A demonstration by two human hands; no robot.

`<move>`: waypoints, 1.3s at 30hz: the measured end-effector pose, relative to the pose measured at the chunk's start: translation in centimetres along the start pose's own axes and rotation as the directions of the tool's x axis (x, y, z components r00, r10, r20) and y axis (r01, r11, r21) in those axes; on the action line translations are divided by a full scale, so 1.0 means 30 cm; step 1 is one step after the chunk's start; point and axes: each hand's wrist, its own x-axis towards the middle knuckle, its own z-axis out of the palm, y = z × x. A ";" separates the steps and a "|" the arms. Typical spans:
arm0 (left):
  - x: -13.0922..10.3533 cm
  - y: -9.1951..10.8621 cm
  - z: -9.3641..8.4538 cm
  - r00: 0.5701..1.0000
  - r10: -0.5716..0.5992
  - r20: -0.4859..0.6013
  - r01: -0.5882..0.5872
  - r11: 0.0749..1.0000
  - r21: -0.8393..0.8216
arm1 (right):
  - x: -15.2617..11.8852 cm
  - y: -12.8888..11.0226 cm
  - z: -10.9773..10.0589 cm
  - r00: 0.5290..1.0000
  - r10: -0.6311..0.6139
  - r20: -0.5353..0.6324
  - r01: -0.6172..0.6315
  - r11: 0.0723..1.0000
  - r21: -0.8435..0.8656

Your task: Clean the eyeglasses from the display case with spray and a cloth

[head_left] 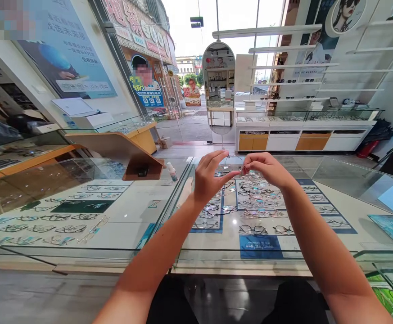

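Note:
My left hand [211, 176] and my right hand [265, 167] are raised close together over the glass counter. Between them is a thin, nearly see-through pair of glasses [232, 161], its outline hard to make out. The right thumb and fingertips pinch one end of it. My left fingers reach over the other side, and the left thumb stretches across almost to the right fingertips. Below, under the glass, lie rows of eyeglasses [262, 213] on white and blue mats. A dark round-rimmed pair [253, 230] sits nearest a blue card [261, 246].
A standing oval mirror [220, 90] rises beyond the counter. On the left are a small spray bottle [172, 172], a brown angled board [115, 146] and another glass case [125, 225] with frames. White shelves [291, 66] and a low display cabinet [284, 140] stand behind.

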 end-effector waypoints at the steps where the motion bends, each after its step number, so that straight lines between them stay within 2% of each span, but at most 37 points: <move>1: 0.039 -0.006 -0.006 1.000 0.005 -0.030 -0.004 1.000 0.012 | 0.009 -0.042 -0.022 0.999 -0.026 -0.026 0.024 0.997 -0.079; 4: 0.171 -0.029 -0.019 0.987 -0.007 -0.158 0.014 0.999 0.045 | 0.016 -0.160 -0.081 0.963 -0.172 -0.208 0.118 0.961 -0.250; 8: 0.296 -0.037 -0.017 0.940 -0.131 -0.316 0.126 0.991 -0.037 | 0.001 -0.233 -0.104 0.849 -0.382 -0.365 0.190 0.866 -0.462; 12: 0.313 -0.021 -0.002 0.909 -0.240 -0.341 0.204 0.969 -0.139 | 0.008 -0.232 -0.082 0.760 -0.492 -0.425 0.198 0.798 -0.569; 15: 0.299 -0.018 -0.001 0.902 -0.264 -0.340 0.216 0.961 -0.175 | 0.024 -0.225 -0.071 0.726 -0.539 -0.426 0.200 0.759 -0.620; 19: 0.291 -0.033 -0.018 0.905 -0.289 -0.313 0.245 0.954 -0.172 | 0.039 -0.213 -0.069 0.727 -0.551 -0.411 0.195 0.738 -0.646; 22: 0.290 -0.052 -0.029 0.913 -0.307 -0.269 0.270 0.948 -0.168 | 0.045 -0.201 -0.062 0.749 -0.515 -0.417 0.156 0.749 -0.644; 26: 0.291 -0.078 -0.037 0.925 -0.324 -0.199 0.290 0.939 -0.185 | 0.049 -0.187 -0.055 0.775 -0.449 -0.445 0.107 0.787 -0.607; 32: 0.300 -0.095 -0.057 0.932 -0.359 -0.039 0.338 0.904 -0.261 | 0.050 -0.166 -0.075 0.793 -0.354 -0.495 0.070 0.862 -0.503; 35: 0.300 -0.098 -0.054 0.932 -0.362 -0.035 0.342 0.906 -0.250 | 0.050 -0.159 -0.082 0.806 -0.324 -0.496 0.059 0.877 -0.477; 39: 0.285 -0.100 -0.028 0.916 -0.390 -0.096 0.358 0.901 -0.245 | 0.048 -0.158 -0.080 0.822 -0.284 -0.493 0.024 0.883 -0.469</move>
